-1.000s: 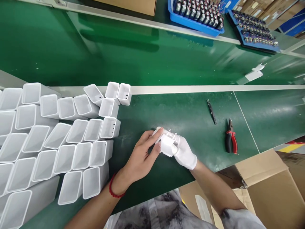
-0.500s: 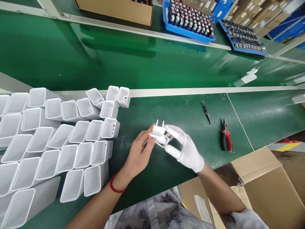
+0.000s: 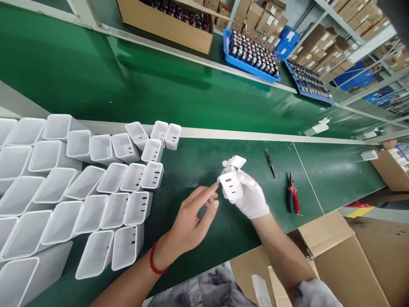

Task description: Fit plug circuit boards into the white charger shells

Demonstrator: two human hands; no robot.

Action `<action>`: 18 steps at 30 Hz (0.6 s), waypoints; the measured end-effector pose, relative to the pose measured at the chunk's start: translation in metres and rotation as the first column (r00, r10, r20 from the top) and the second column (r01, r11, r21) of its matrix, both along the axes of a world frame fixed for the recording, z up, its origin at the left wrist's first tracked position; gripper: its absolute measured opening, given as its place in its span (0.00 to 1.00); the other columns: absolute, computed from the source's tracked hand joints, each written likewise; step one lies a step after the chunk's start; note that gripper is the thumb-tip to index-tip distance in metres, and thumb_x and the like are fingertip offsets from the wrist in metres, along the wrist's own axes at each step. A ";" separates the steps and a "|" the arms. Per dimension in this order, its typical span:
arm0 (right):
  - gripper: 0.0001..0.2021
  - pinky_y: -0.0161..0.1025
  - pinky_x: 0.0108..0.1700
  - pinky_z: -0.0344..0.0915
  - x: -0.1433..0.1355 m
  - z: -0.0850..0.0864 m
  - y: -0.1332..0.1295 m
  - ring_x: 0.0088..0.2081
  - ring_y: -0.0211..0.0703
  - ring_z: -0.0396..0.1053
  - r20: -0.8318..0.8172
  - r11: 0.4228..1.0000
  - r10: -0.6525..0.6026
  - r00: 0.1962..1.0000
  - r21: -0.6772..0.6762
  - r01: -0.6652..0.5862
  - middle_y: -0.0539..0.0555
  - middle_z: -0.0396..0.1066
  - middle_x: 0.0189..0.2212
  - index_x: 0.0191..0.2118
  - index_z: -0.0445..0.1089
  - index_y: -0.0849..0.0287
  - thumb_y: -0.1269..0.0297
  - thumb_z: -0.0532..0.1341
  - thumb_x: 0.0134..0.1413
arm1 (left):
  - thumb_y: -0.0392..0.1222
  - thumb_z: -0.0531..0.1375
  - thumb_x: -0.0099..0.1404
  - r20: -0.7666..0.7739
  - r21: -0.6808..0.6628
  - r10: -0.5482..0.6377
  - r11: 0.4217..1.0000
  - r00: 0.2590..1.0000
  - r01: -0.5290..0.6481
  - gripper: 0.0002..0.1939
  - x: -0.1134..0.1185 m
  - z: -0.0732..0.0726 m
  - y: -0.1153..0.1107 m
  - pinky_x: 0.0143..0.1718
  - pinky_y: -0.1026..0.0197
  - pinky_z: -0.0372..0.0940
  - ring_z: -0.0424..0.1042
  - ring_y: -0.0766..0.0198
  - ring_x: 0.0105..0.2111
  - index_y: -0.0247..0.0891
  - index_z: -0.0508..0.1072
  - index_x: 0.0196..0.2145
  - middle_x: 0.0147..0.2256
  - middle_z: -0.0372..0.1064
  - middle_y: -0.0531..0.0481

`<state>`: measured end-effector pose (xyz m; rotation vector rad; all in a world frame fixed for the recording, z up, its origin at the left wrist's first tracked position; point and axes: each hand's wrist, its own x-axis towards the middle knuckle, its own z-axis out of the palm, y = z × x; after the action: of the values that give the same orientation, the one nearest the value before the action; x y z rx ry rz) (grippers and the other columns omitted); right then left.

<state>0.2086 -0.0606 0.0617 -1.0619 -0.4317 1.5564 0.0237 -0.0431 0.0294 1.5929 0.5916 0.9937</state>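
A white charger [image 3: 231, 186] is gripped in my gloved right hand [image 3: 247, 194], its face with one red port and two dark slots turned toward me. Above it a white flap-like piece [image 3: 237, 161] sticks up by the gloved fingers; how it joins the charger I cannot make out. My bare left hand [image 3: 194, 215], a red cord at the wrist, is just left of the charger. Its thumb and fingers are apart and hold nothing. The index fingertip comes close to the charger's left edge; whether it touches, I cannot tell.
Rows of open white plastic housings [image 3: 110, 177] cover the left of the green bench. Tweezers [image 3: 270, 163] and red-black pliers [image 3: 292, 194] lie to the right. An open carton [image 3: 341, 256] stands front right. Blue trays [image 3: 252, 70] of parts sit on the shelf above.
My left hand has let go of the charger and drawn slightly away. The right hand now holds it alone, turned so its port face shows. The whole view has also shifted.
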 end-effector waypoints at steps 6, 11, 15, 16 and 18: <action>0.17 0.30 0.25 0.68 -0.009 0.001 0.009 0.32 0.37 0.71 -0.036 0.999 0.034 0.999 -0.038 -0.035 0.49 0.72 0.36 0.50 0.71 0.55 0.60 0.62 0.54 | 0.33 0.55 0.70 0.018 -0.002 -0.028 1.000 0.999 0.028 0.24 -0.002 -0.001 -0.001 0.43 0.63 0.67 0.70 0.68 0.38 0.46 0.62 0.62 0.42 0.68 0.49; 0.18 0.32 0.26 0.68 -0.008 -0.003 0.014 0.31 0.38 0.70 0.136 0.998 0.052 0.989 -0.048 -0.046 0.51 0.74 0.37 0.51 0.72 0.54 0.56 0.62 0.55 | 0.35 0.53 0.71 -0.031 -0.027 -0.002 1.000 1.000 0.001 0.22 -0.002 -0.001 0.000 0.43 0.61 0.68 0.70 0.66 0.38 0.42 0.63 0.61 0.41 0.68 0.48; 0.24 0.40 0.40 0.71 0.003 -0.004 0.037 0.43 0.46 0.72 0.599 0.994 -0.049 0.799 0.110 -0.022 0.54 0.73 0.49 0.57 0.68 0.52 0.56 0.63 0.54 | 0.37 0.53 0.70 -0.126 -0.042 0.086 0.995 0.988 -0.092 0.21 0.002 -0.009 -0.001 0.41 0.61 0.69 0.70 0.65 0.36 0.37 0.62 0.60 0.39 0.70 0.47; 0.26 0.42 0.45 0.71 0.006 -0.003 0.049 0.46 0.48 0.71 0.726 0.988 -0.079 0.683 0.150 -0.045 0.54 0.71 0.53 0.60 0.65 0.52 0.57 0.62 0.56 | 0.37 0.53 0.70 -0.152 -0.031 0.094 0.995 0.984 -0.100 0.21 0.003 -0.012 -0.002 0.40 0.61 0.70 0.71 0.65 0.36 0.36 0.63 0.60 0.38 0.70 0.47; 0.27 0.44 0.51 0.69 0.013 0.003 0.080 0.50 0.49 0.69 0.918 0.978 -0.106 0.382 0.165 -0.125 0.56 0.67 0.57 0.65 0.59 0.52 0.60 0.57 0.61 | 0.36 0.53 0.70 -0.205 0.008 0.079 0.997 0.976 -0.079 0.19 0.005 -0.016 -0.002 0.40 0.60 0.70 0.72 0.64 0.36 0.36 0.64 0.58 0.37 0.71 0.47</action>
<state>0.2215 0.0192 0.0644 -1.7150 -1.3577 0.7029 0.0283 -0.0449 0.0131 1.6951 0.8018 0.8925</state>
